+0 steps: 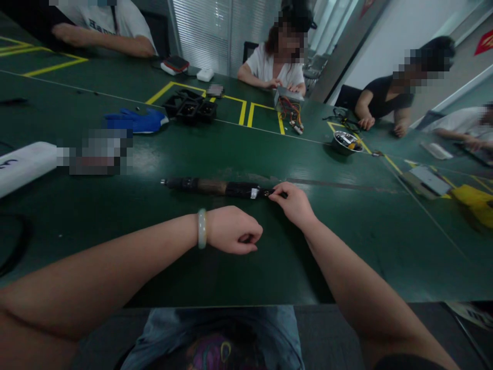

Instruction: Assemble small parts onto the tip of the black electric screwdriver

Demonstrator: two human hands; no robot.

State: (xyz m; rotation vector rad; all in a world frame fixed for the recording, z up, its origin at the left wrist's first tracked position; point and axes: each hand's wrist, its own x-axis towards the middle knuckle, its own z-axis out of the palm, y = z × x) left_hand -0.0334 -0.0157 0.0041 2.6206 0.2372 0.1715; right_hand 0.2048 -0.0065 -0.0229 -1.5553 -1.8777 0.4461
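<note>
A long black stick-shaped power tool (210,186) lies across the table in front of me, with a silver tip on its left, a brown band mid-body and a white label near its right end. My right hand (295,203) is closed, its thumb and fingertips pinching the tool's thin right end. Nearer to me, my left hand (233,230) hovers below the tool, apart from it, with a pale bangle (202,228) on its wrist. Its fingers are curled in a loose fist; whatever they may hold is hidden.
A white power-strip-like block (29,162) and a blue glove (136,121) lie to the left. Black plastic parts (188,108) sit further back. A metal bowl (346,142) and a yellow cloth-like item (472,203) are to the right. Several people work around the table.
</note>
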